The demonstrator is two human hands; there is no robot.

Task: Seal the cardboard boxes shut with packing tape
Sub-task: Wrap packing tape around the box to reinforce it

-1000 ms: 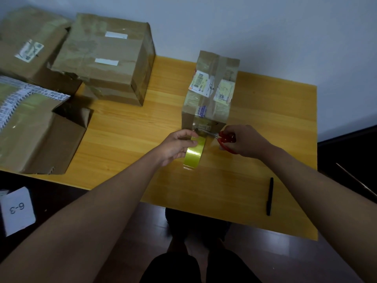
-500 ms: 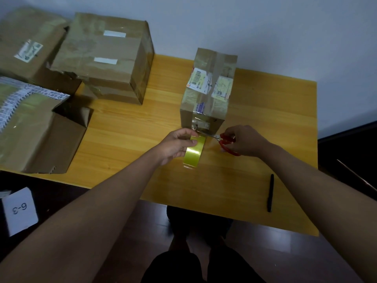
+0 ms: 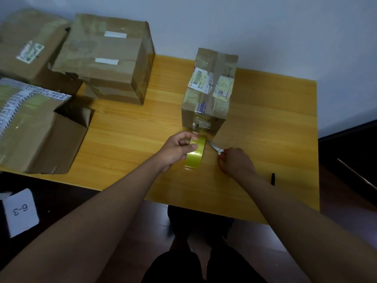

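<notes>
The left hand (image 3: 177, 149) grips a roll of yellowish packing tape (image 3: 195, 153), thumb and fingers curled round its rim, the roll standing on edge on the wooden table (image 3: 265, 123). Just right of that grip, the right hand (image 3: 237, 162) is closed round the red handles of a pair of scissors (image 3: 217, 149), whose metal blades point up and left toward the top of the roll; whether the blade tips touch the tape cannot be told. Directly beyond the roll stands a small cardboard box (image 3: 208, 99), its near lower edge almost at the left hand's fingertips. A clear strip of tape seems to run from the roll up to the box's near face, though the sheen makes this hard to confirm. The box carries 2 shipping labels on top and shiny tape already laid along its length. Right of the scissor hand, and nearer the table's front edge, lies a black marker (image 3: 273, 179), partly hidden by the right forearm. Far to the left of the tape grip sit 3 bigger boxes: a large sealed box (image 3: 106, 58) with 2 white strips on top, a labelled box (image 3: 30, 50) behind it to the left, and an open-flapped box (image 3: 40, 135) nearest the left edge. Below the table's left corner is a white card (image 3: 20, 212) marked 6-3.
</notes>
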